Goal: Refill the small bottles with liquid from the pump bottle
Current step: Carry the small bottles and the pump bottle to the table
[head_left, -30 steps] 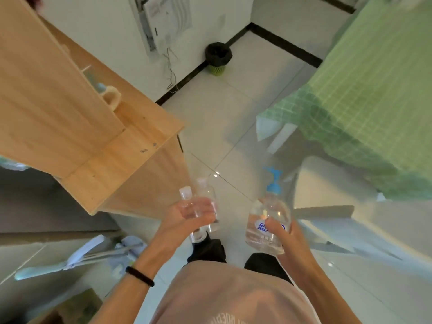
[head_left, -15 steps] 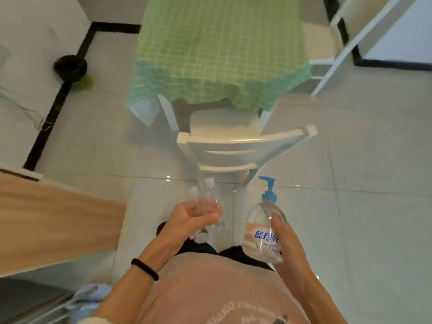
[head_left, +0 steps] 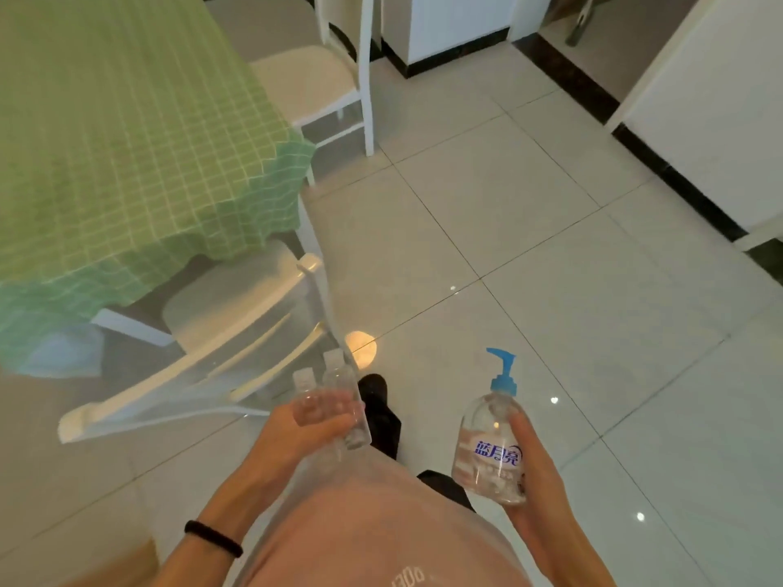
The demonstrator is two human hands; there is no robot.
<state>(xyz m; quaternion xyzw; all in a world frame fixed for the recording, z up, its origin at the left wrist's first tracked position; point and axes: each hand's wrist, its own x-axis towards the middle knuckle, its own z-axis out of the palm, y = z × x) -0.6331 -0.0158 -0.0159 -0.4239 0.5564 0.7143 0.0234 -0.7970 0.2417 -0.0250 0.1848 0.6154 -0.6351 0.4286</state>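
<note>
The person stands on a shiny tiled floor (head_left: 529, 256) and holds things in both hands, out in front of a pink shirt (head_left: 373, 527). The left hand (head_left: 292, 434) has its fingers curled round two small bottles (head_left: 337, 380). They are see-through, they lie side by side in that one grip, and their caps point away from the person. The right hand (head_left: 536, 472) grips the pump bottle (head_left: 487, 442) from the side and from below, with the thumb lying up its front. This bottle is see-through too, with blue letters on it. It stands almost straight up, and its blue pump (head_left: 503, 372) is at the top with the spout pointing left. The two hands are apart, and the small bottles do not touch the pump bottle. A black band (head_left: 214, 538) goes round the left wrist. A dark shoe (head_left: 378, 400) shows on the floor between the hands. To the left is a table with a green checked cloth (head_left: 127, 133). A white chair (head_left: 203, 362) is pushed under its near side, close to the left hand. Another white chair (head_left: 326, 82) stands at the far end of the table.
</note>
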